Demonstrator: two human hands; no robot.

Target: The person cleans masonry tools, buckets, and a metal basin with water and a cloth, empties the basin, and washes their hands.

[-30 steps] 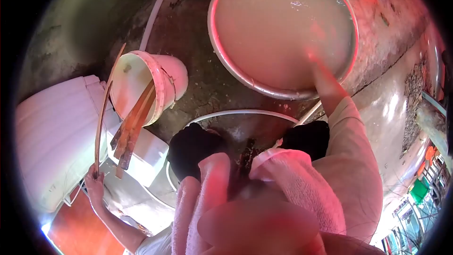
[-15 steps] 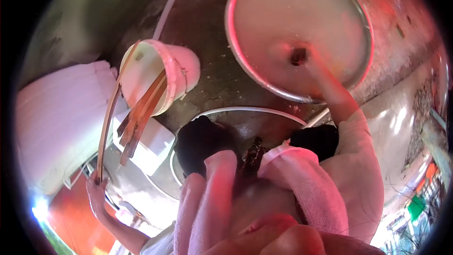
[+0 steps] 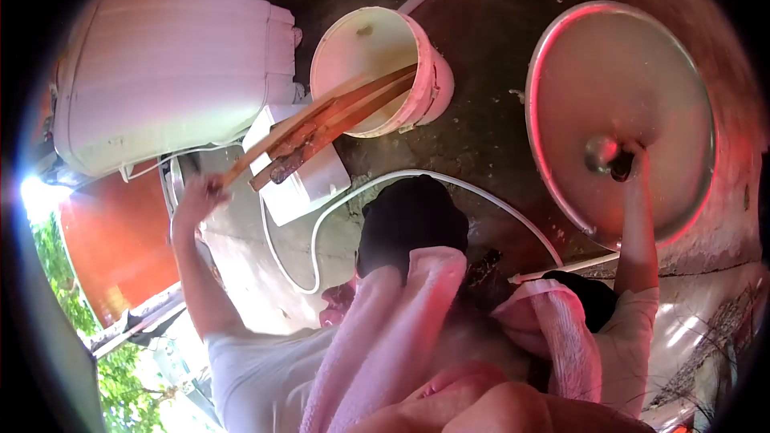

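Observation:
My left hand (image 3: 207,195) is closed round the near end of a long wooden strip (image 3: 281,130). That strip slants up to the right, its far part over several other reddish-brown strips (image 3: 325,138) leaning in a white bucket (image 3: 443,84). On the right, my right hand (image 3: 635,159) is closed at the middle of a large round metal lid (image 3: 622,72) with a bright rim. Its fingers grip a small dark part there, apparently the lid's handle. A shiny round spot shows beside the fingers; I cannot tell whether it is a knob or a reflection.
A big white drum (image 3: 172,72) stands at the upper left, with an orange panel (image 3: 120,240) below it. A white box (image 3: 309,184) sits under the strips. A white hose (image 3: 385,179) curves across the wet floor near my black-clad knees (image 3: 413,220).
The view has turned left, so bucket and lid sit further right. My left hand has moved up and nearer the bucket, its strip now lying along the others. The right hand stays at the lid's middle.

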